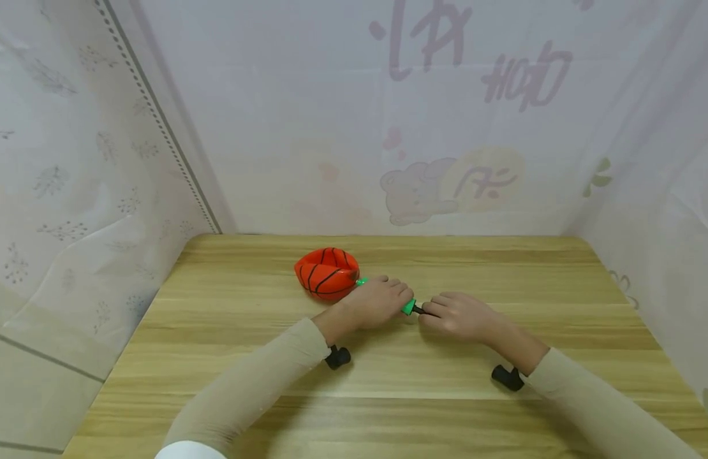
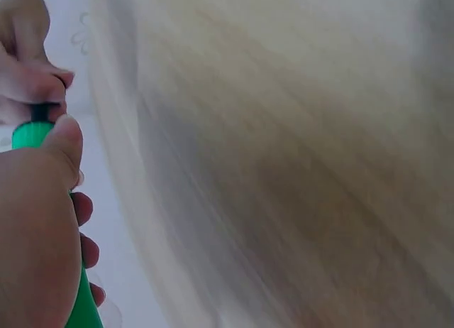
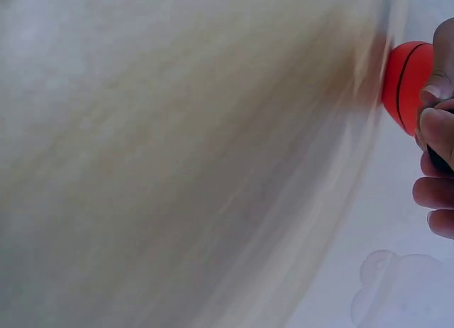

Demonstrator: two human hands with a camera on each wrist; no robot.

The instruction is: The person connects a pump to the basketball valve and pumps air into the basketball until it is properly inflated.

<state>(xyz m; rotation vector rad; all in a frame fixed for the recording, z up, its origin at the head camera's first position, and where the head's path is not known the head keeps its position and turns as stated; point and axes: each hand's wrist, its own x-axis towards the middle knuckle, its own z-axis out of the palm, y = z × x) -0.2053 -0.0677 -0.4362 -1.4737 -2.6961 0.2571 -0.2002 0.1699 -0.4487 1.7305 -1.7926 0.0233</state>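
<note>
- Beige sleeves (image 1: 250,389) reach over the wooden table (image 1: 417,421).
- The right hand (image 1: 460,317) curls its fingers round the outer end of a black rod (image 1: 418,310).
- The left hand (image 1: 379,303) wraps round the green tube (image 1: 409,306) that the rod sticks out of.
- At the tube's other end, a red ball (image 1: 328,280), its top sunken, sits on the table.
- Behind stands a pale printed backdrop (image 1: 273,127).

The left sleeve (image 1: 256,382) is beige, with white cloth (image 1: 190,450) at its upper end, a black device (image 1: 339,357) beside its cuff; the right sleeve (image 1: 601,401) is also beige.
</note>
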